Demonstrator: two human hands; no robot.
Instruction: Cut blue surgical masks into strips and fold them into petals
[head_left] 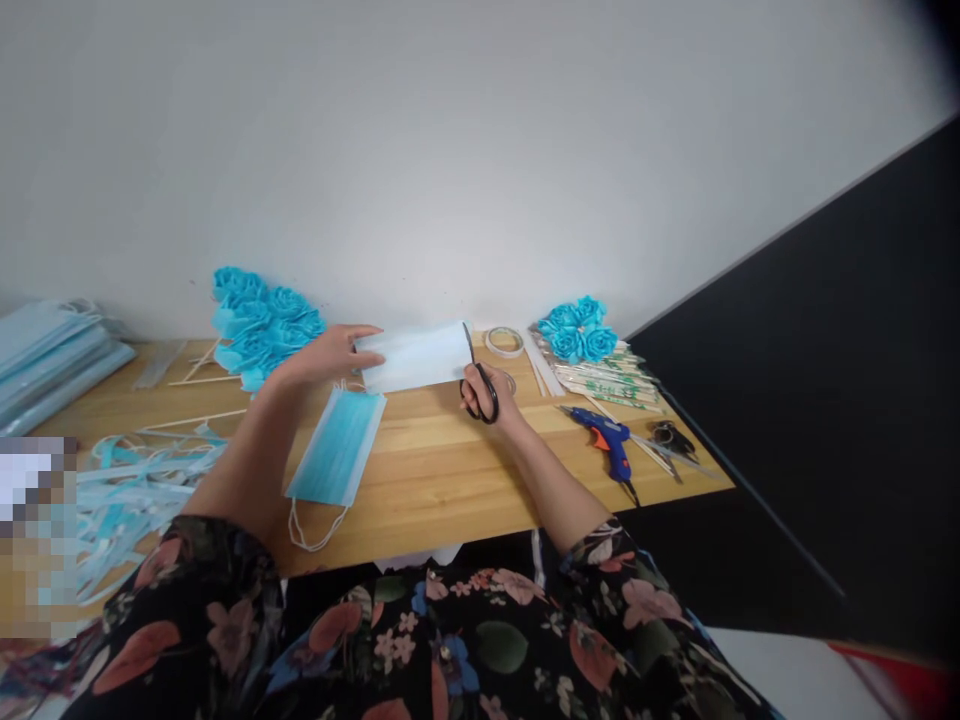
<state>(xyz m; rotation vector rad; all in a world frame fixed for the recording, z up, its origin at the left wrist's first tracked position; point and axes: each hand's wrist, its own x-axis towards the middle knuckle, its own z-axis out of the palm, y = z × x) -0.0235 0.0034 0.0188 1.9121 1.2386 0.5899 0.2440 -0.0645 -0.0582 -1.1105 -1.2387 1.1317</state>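
The right hand [504, 396] holds scissors [493, 392] at the white sheet [420, 356]'s edge.

Left hand [335, 352] splayed, right hand [505, 394] curled

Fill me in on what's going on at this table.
A person holds a white sheet at its left end with the left hand, while the right hand grips black-handled scissors, the blades along the sheet's right edge. A blue mask lies nearer the person on the wooden table. Blue flowers sit toward the left, and a blue glue gun lies on the right.
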